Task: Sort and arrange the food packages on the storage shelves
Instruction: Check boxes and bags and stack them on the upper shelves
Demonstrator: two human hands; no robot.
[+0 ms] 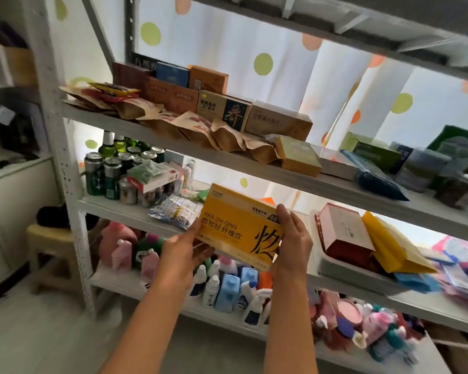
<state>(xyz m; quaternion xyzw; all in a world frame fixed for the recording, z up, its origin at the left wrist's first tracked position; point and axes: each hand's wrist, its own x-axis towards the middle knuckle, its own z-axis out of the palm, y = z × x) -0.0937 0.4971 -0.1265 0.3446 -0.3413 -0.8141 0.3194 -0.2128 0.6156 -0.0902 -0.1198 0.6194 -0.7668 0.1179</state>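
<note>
a yellow box [241,228] is held in front of the middle shelf [125,211], gripped at its lower left corner by the curled fingers of the left hand [184,248] and along its right edge by the right hand [292,238], fingers wrapped behind it. behind it, a clear packet [173,209] and green cans [106,174] are set on that shelf. on the upper shelf [157,132], brown paper pouches [200,128] are laid before upright boxes [222,106].
</note>
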